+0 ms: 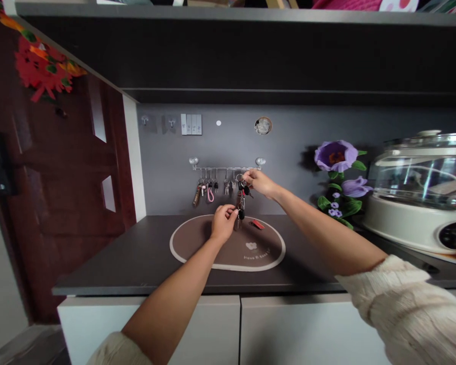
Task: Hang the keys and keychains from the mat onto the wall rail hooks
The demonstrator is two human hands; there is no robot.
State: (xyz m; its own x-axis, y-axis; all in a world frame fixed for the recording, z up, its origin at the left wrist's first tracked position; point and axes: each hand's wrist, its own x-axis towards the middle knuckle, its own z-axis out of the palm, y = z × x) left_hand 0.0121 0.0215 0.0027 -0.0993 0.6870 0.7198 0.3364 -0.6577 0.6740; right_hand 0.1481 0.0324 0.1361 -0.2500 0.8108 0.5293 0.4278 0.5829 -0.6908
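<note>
My right hand (259,183) is up at the right end of the wall-mounted hook rail (228,169), its fingers pinched on the ring of a bunch of keys (246,190). The bunch hangs down from there, with dark key heads and a bit of red among them. Lower and to the left, my left hand (224,223) is closed at a black-headed key (241,214) near the bottom of the same hanging string. Several other key sets (210,191) hang from the rail's hooks to the left. Whether the ring is on a hook cannot be made out.
An oval brown mat (209,253) lies on the dark counter (137,258), with a small red item (257,224) on it. Purple flowers (336,156) and a white appliance with a clear upper part (406,218) stand right. A shelf (251,56) overhangs; a door (49,203) is left.
</note>
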